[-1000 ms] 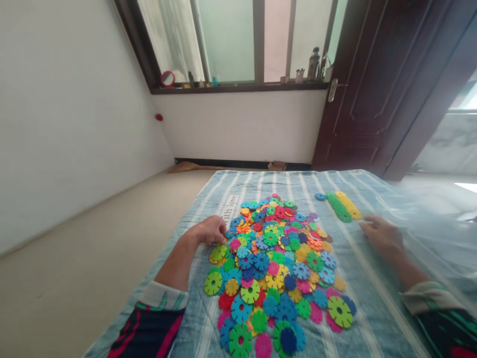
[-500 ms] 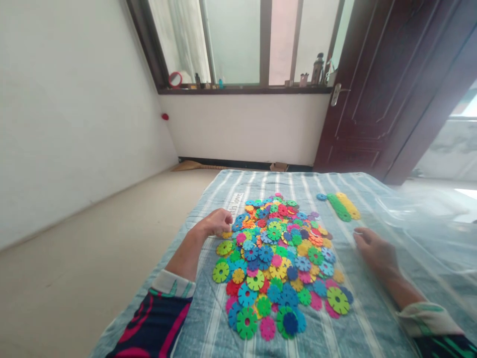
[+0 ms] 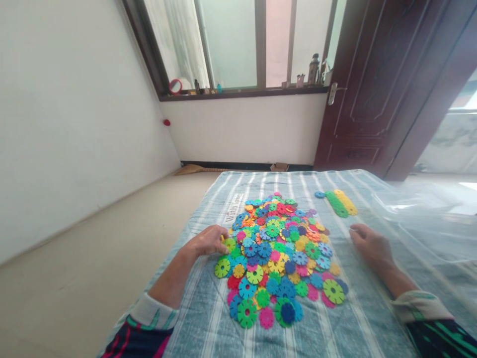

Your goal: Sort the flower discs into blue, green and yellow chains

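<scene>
Down along the left edge of the pile of flat discs (image 3: 276,263), our left hand (image 3: 209,239) has slid a little nearer to us, and now the words "With love" (image 3: 234,208) show in full. Our right hand (image 3: 370,243) has come a bit away from the yellow row (image 3: 346,202).

The pile lies in the middle of the striped cloth (image 3: 197,323) — pink, blue, green, yellow, red and orange, all mixed up. Our left fingers are bent in at the lime disc (image 3: 230,244) on the pile's edge, but we can't tell if they grip anything. Our right fingers are loosely curled, to the right of the pile, and we can't see whether they hold something.

Just past our right hand, the yellow row lies next to the green row (image 3: 336,204), with a blue disc (image 3: 319,194) at the far end. Some clear plastic (image 3: 417,206) sits off to the right. Past the cloth, a broom (image 3: 190,170) lies on the floor by the wall, and a brown door (image 3: 357,109) stands to the right.
</scene>
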Available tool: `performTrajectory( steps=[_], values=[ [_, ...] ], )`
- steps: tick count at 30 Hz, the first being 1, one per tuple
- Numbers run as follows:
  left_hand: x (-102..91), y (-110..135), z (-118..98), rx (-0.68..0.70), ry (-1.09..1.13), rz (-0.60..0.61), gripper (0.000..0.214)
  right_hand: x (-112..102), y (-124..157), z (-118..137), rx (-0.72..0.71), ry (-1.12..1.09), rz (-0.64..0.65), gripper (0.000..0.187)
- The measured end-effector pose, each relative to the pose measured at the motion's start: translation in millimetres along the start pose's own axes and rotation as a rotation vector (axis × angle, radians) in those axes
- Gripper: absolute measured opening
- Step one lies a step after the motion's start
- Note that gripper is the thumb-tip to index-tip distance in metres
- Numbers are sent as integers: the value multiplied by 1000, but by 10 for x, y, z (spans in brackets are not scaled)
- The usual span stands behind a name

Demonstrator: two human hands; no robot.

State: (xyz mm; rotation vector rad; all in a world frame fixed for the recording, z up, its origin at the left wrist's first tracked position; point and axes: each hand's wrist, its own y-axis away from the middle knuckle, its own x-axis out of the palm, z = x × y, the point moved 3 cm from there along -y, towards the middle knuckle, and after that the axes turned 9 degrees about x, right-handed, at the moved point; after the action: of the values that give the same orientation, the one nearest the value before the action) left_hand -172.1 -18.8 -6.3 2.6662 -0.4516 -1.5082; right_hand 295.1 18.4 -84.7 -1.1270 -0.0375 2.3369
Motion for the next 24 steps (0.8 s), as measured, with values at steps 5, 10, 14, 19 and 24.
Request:
performTrajectory(
  steps=[5, 10, 14, 19, 24],
  values=[
    [28, -38, -24, 12, 114, -30, 20, 9, -4, -7, -25, -4, -13, 31],
    [11, -21, -102, -7, 228, -71, 30, 26, 0, -10, -37, 6, -2, 32],
    [-17, -19, -256, -2, 304, -129, 36, 15, 42, 69, -91, -7, -41, 30],
    [51, -110, -610, 76, 437, -219, 38, -40, 243, 440, -215, -186, 25, 25],
    [319, -272, -1113, 158, 537, -221, 38, -86, 643, 1005, -337, -402, 309, 24]
  ],
)
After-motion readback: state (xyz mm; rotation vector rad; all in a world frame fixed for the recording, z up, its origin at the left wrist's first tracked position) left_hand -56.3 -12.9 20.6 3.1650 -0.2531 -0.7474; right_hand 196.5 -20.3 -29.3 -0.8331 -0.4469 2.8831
